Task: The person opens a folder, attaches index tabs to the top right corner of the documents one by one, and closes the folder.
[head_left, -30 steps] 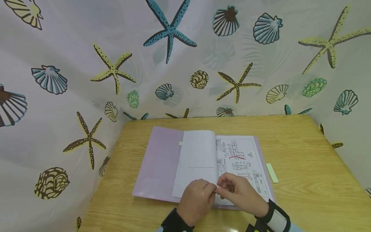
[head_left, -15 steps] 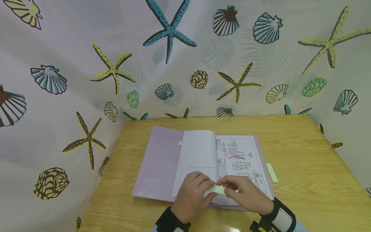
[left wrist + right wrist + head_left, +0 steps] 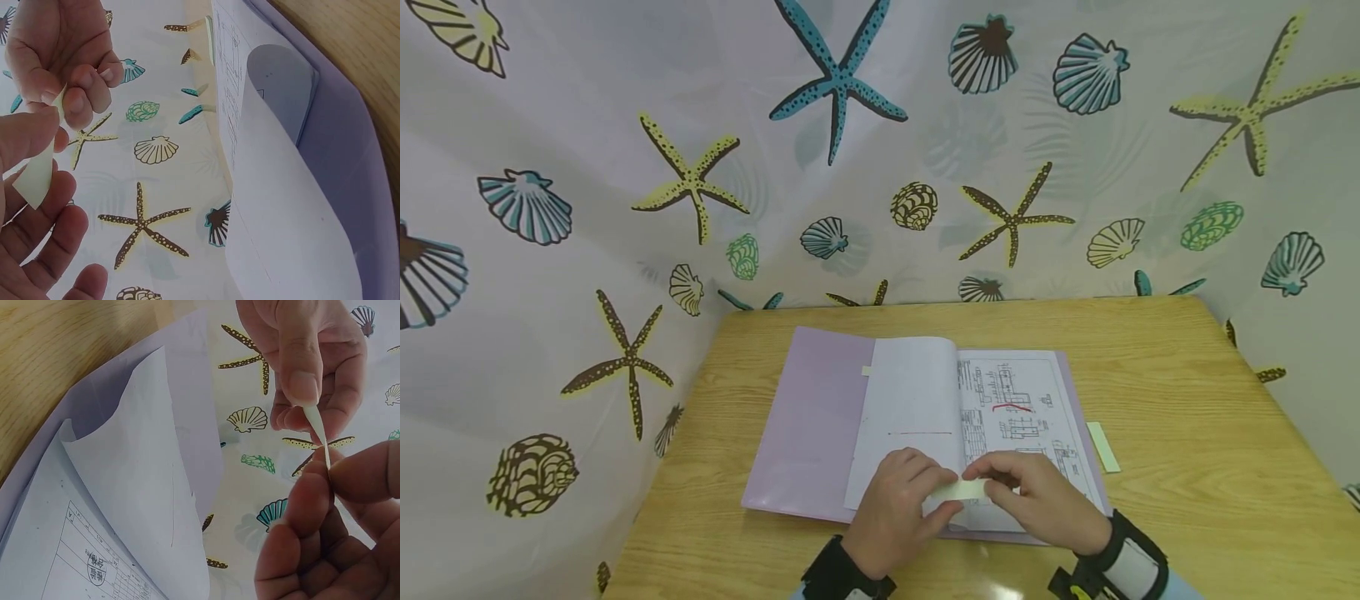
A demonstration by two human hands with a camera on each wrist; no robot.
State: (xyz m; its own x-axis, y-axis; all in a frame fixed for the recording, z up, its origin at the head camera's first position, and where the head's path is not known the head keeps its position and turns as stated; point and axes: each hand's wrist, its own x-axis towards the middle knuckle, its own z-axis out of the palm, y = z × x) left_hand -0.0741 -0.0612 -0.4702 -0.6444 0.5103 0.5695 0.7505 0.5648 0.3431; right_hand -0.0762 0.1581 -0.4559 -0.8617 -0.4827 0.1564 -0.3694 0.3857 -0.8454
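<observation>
The left hand (image 3: 897, 510) is slanting in from the near left, back upward, its fingers pointing far and right; its grip is pinching the left end of a pale green strip (image 3: 964, 490), with the thumb lying on the near side. The right hand (image 3: 1047, 500) is slanting in from the near right, fingers pointing left; its grip is pinching the right end between thumb and forefinger.

The strip is spanning the gap between the hands, over the near part of an open lilac folder (image 3: 812, 425). Its long axis is running left to right, and in the right wrist view it is showing thin, almost edge-on, by the right hand. A second strip (image 3: 1103, 447) is lying on the table (image 3: 1195, 392) just beside the folder's right edge, its long axis running near to far, the far end leaning left.
</observation>
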